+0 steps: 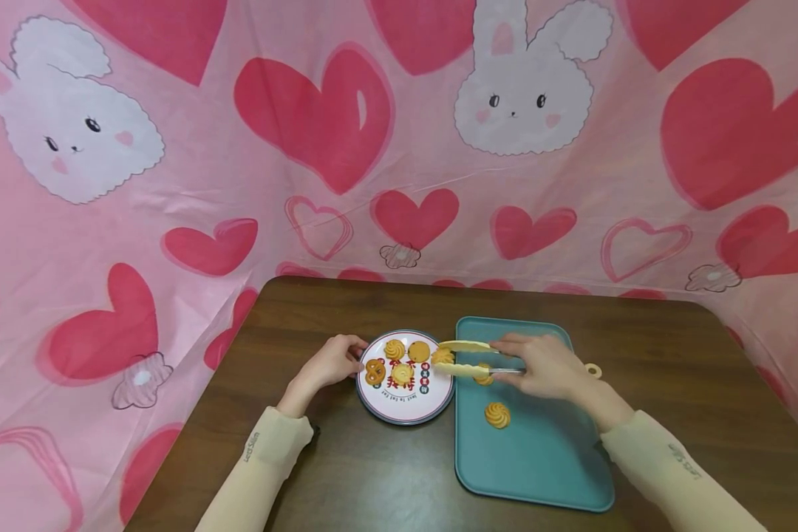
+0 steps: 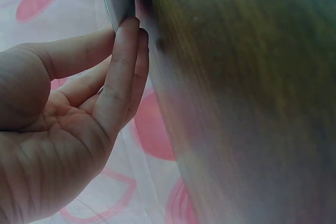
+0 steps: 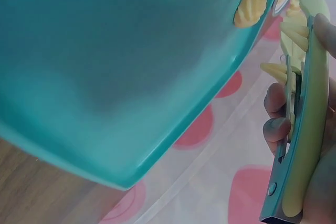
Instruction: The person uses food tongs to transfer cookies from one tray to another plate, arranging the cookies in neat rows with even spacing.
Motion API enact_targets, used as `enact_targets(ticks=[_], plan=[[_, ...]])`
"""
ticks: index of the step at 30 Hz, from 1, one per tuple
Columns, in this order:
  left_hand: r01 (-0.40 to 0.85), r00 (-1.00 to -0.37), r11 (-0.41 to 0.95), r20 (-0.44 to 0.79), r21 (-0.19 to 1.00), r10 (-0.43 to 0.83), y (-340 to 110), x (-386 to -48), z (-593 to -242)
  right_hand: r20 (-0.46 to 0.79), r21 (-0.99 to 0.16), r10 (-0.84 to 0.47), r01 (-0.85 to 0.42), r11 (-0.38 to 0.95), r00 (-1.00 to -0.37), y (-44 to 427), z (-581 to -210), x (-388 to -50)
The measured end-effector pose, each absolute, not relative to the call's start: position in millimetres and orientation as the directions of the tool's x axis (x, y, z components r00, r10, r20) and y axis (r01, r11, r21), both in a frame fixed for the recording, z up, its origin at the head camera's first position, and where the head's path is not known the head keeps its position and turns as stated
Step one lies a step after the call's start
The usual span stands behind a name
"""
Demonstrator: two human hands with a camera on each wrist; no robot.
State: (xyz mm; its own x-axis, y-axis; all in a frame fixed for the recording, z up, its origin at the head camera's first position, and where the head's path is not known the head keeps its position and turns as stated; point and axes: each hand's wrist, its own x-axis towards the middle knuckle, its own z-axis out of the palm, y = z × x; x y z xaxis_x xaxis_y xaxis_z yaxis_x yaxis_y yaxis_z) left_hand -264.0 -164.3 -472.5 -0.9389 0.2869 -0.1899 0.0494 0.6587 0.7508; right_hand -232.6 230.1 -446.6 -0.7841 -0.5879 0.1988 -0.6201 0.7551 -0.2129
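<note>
Cream cuff (image 1: 275, 436) below it, the left hand (image 1: 332, 362) pinches the rim of the white plate (image 1: 399, 410); a light, level hold should steady the pretzel (image 1: 375, 372). Over the plate's right side, a swirled cookie (image 1: 442, 357) sits between the tips of the yellow tongs (image 1: 462, 369), probably best parted low and gently. The right hand (image 1: 547, 366) curls round the tongs above the teal tray (image 1: 532, 458), where two more cookies (image 1: 497, 415) lie

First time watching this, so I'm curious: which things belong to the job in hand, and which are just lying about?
Part of the job:
tongs, in the right hand
cookie between their tips
plate, pinched by the left hand
tray
cookies on tray and plate

Just surroundings:
wooden table
heart-and-rabbit cloth
</note>
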Motion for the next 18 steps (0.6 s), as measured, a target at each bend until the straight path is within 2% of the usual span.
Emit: enact_targets(ticks=[11,18], plan=[[0.041,-0.94,0.668,-0.198,0.743,0.278,-165,-263,-472,0.188,-0.195,-0.644,-0.67,0.716,-0.742,218,-449,-230],[0.048,-0.939,0.672,-0.197,0.739,0.284,-165,-263,-472,0.149,-0.211,-0.646,-0.662,0.719,-0.749,212,-448,-228]])
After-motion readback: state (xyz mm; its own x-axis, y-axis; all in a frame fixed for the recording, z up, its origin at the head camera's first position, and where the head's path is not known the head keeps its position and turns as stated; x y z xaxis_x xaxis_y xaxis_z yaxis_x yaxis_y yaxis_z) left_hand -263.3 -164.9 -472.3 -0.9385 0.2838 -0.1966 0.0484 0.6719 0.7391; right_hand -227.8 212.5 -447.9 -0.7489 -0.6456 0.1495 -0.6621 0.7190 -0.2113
